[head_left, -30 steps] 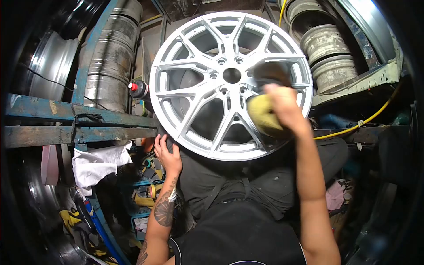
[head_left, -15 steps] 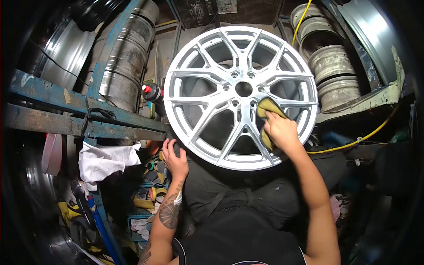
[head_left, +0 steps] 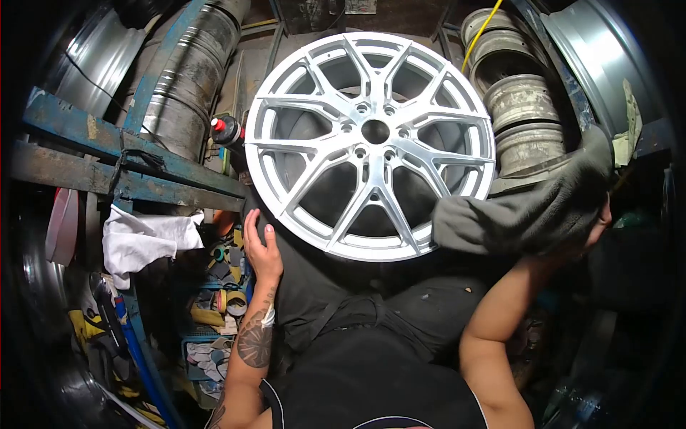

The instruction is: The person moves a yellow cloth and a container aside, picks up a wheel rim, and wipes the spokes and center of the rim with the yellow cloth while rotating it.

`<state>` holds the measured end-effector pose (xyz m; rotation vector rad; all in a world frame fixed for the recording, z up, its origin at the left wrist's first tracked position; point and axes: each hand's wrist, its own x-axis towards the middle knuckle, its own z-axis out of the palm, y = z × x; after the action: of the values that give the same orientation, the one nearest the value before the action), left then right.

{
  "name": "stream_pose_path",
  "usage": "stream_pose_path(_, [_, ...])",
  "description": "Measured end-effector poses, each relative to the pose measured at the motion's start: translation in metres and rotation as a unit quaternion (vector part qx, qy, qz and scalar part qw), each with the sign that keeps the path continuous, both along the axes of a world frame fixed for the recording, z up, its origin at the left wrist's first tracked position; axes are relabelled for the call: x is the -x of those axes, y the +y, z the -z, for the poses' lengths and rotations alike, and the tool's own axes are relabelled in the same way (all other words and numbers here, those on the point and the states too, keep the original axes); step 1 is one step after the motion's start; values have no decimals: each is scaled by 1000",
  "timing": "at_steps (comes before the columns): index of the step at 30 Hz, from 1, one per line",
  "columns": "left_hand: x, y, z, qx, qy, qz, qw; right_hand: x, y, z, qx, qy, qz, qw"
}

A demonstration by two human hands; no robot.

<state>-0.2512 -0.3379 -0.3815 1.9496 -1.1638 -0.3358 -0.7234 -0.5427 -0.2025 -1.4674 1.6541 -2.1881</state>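
Observation:
A silver alloy wheel (head_left: 375,153) with split spokes lies face up in front of my lap. A dark grey cloth (head_left: 518,223) hangs from my right hand (head_left: 600,223), out to the right of the wheel. The cloth's near end overlaps the wheel's lower right edge, and its bulk hides most of my fingers. Beside the wheel's lower left edge, my left hand (head_left: 262,249) is open, fingers stretched out and thumb raised, holding nothing.
Blue metal rails (head_left: 171,186) run along the left, with a white cloth (head_left: 146,239) draped over one. A dark bottle with a red cap (head_left: 227,131) stands left of the wheel. Stacked rims (head_left: 527,107) flank the right side. Tape rolls (head_left: 234,303) fill a shelf lower left.
My right hand has moved right, off the wheel. The yellowish cloth it held is out of sight, and it now has the grey cloth. My left hand remains beside the wheel.

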Motion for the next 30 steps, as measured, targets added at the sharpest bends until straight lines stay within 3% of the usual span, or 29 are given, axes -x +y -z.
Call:
stream_pose_path(2, [11,-8,4,86,113,-2,990,-34,-22,13,128,249,5,960])
stream_pose_path(3, [20,-10,5,125,170,-3,977,-46,-41,21,-35,303,-117,945])
stream_pose_path(4, [38,-18,-9,145,240,1,960,-58,-60,29,-247,370,-239,863])
stream_pose_path(5, [54,-25,-4,165,295,-22,941,-70,-78,37,-400,427,-313,748])
stream_pose_path(6, [71,-30,1,187,349,-49,917,-89,-73,68,-263,476,-248,802])
stream_pose_path(7, [91,-37,-4,192,418,-82,884,-74,-95,115,-335,522,-256,741])
stream_pose_path(8, [108,-45,-13,197,484,-116,844,-78,-97,115,-500,558,-204,630])
stream_pose_path(9, [118,-55,-19,216,504,-184,816,-80,-101,118,-514,528,-205,644])
stream_pose_path(11, [122,-68,-18,221,464,-213,831,-82,-107,123,-529,497,-194,660])
stream_pose_path(16, [126,-65,-4,157,291,-229,916,-98,-93,103,-564,518,-171,620])
stream_pose_path(20, [102,-63,-5,116,277,-201,932,-97,-79,115,-574,486,-163,639])
stream_pose_path(24, [36,-87,-10,99,281,-110,948,-105,-39,127,-576,444,-160,667])
stream_pose_path(27, [-20,-124,-7,67,280,-37,957,-121,-2,123,-558,392,-157,715])
stream_pose_path(30, [-54,-157,-10,45,207,22,977,-137,29,120,-532,300,-121,782])
